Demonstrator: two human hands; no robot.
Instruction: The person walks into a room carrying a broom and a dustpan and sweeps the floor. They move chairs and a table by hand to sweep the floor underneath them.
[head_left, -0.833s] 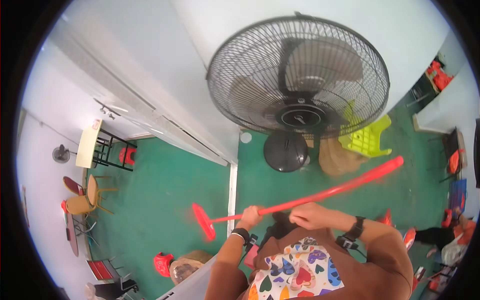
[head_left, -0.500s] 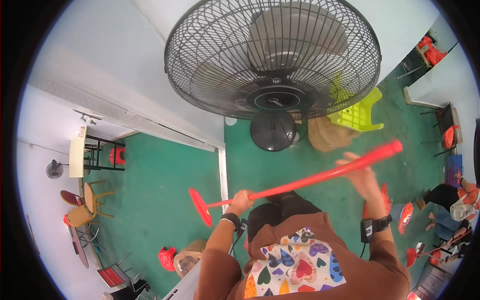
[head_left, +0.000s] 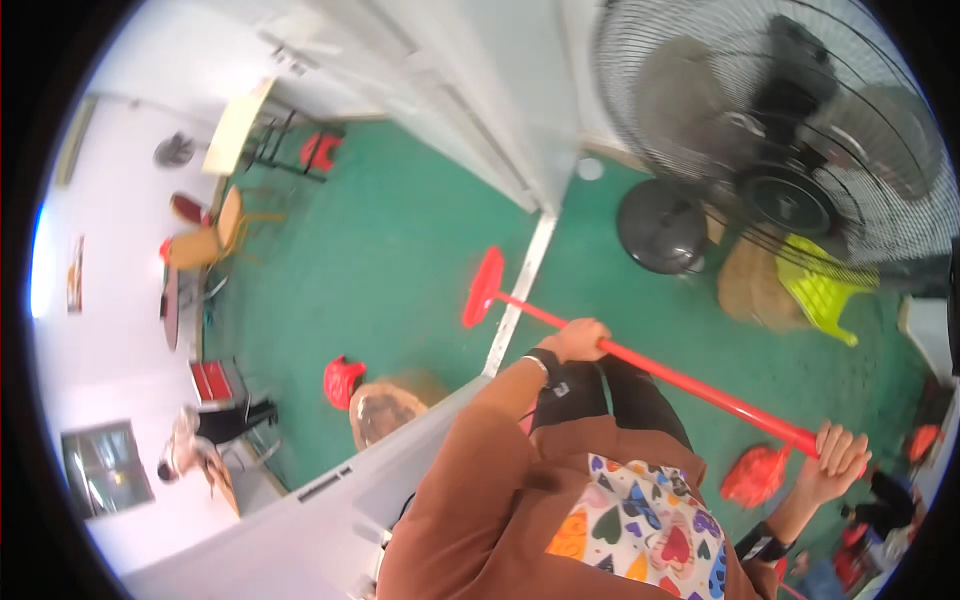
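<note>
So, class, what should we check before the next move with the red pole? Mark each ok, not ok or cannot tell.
1. Left hand closed around the red pole: ok.
2. Right hand closed around the pole, farther from its red head: ok.
3. Red head apart from the black fan: ok.
4. Red head touching the green floor: cannot tell.
5. Area beside the right hand free of clutter: not ok, a red bundle is there.

Blk fan (head_left: 790, 200) upper R, rnd base (head_left: 662, 228) on grn flr (head_left: 400, 190); yel-grn stool (head_left: 826, 295) by brn sack (head_left: 748, 290); red bag (head_left: 755, 477) lower R; pale tbl (head_left: 238, 125) upper L, tan chair (head_left: 192, 249) below.
</note>
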